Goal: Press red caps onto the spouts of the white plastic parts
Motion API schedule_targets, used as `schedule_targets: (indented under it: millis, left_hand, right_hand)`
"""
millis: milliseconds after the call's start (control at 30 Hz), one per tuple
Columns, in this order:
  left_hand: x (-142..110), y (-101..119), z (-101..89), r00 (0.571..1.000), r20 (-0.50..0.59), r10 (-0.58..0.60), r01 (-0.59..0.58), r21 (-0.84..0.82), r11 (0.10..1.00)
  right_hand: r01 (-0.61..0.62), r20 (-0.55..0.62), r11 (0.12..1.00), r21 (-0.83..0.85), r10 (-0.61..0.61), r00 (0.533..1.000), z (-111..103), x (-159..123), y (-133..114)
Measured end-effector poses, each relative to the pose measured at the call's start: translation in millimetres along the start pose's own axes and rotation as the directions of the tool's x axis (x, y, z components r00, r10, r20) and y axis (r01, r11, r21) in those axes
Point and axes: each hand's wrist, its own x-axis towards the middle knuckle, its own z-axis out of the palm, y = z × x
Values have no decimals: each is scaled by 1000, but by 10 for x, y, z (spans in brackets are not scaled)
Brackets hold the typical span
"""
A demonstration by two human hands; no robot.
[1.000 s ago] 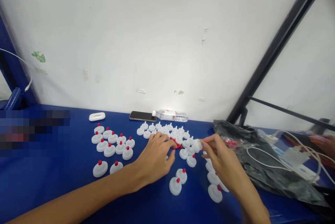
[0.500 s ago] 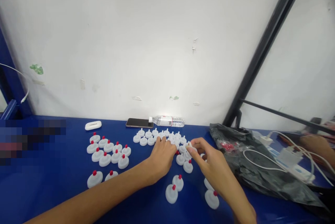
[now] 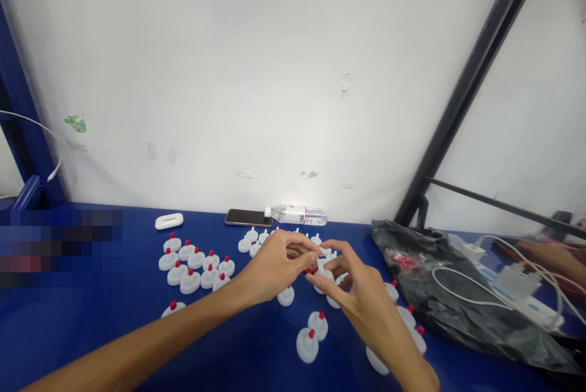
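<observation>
Over the middle of the blue table, my right hand grips a white nozzle cap between thumb and fingers. Close to its left side is my left hand, thumb and fingertips pinched together at the nozzle; whatever they hold is too small to make out. Small red tips show just below the left fingertips. Beneath and behind both hands lies a cluster of white nozzle caps without red tips, partly hidden. Nearer to me stand two white caps with red tips, and others show beside my right forearm.
At the left are several rows of red-tipped white caps. Along the wall lie a white oval device, a phone and a clear bottle. A black plastic bag, a red-filled packet and white cables occupy the right.
My left hand has risen from the cap cluster and come right to meet my right hand. The right hand's white cap is now turned between both hands. The view has shifted slightly.
</observation>
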Motion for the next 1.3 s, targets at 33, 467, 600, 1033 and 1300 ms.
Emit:
schedule_targets:
  millis: [33, 467, 600, 1033, 1300]
  left_hand:
    - [-3, 10, -3, 1000, 1, -6, 6, -35, 999]
    - [42, -70, -42, 993, 112, -35, 58, -204, 977]
    - [57, -32, -153, 970, 215, -116, 196, -404, 893]
    - [17, 8, -67, 896, 443, -35, 345, -643, 683]
    - [-12, 40, -48, 921, 389, -30, 293, -637, 713]
  right_hand:
    - [-4, -3, 1000, -1, 4, 1000, 11, 0, -8]
    - [34, 10, 989, -147, -33, 999, 40, -16, 50]
    - [121, -128, 966, -228, -153, 980, 57, -26, 17]
    - [441, -195, 847, -297, -506, 840, 50, -39, -99]
    - [487, -184, 834, -261, -538, 823, 39, -48, -131]
